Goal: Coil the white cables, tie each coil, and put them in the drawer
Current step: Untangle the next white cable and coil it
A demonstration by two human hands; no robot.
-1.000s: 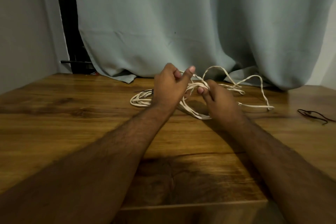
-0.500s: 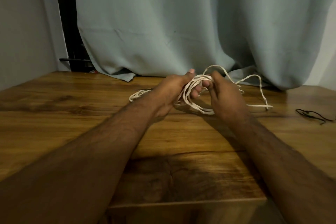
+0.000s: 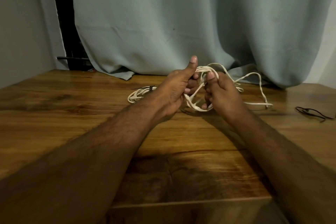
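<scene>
Over the middle of the wooden table (image 3: 72, 123) both my hands hold a partly coiled white cable (image 3: 195, 106). My left hand (image 3: 174, 92) grips the loops with its thumb pointing up. My right hand (image 3: 221, 94) curls round the same loops from the right. The cable's loose tail (image 3: 260, 87) runs right along the table to its end. Behind my left hand lies another white coil (image 3: 136, 95), bound with a black tie (image 3: 150, 88). No drawer is in view.
A thin black tie or cord (image 3: 312, 112) lies on the table at the far right. A grey curtain (image 3: 163, 23) hangs along the back edge and drapes onto the table. The table's front edge runs near the bottom.
My hands have come together around the loops and lifted them slightly. My left thumb now points up, and the coil hangs between both hands.
</scene>
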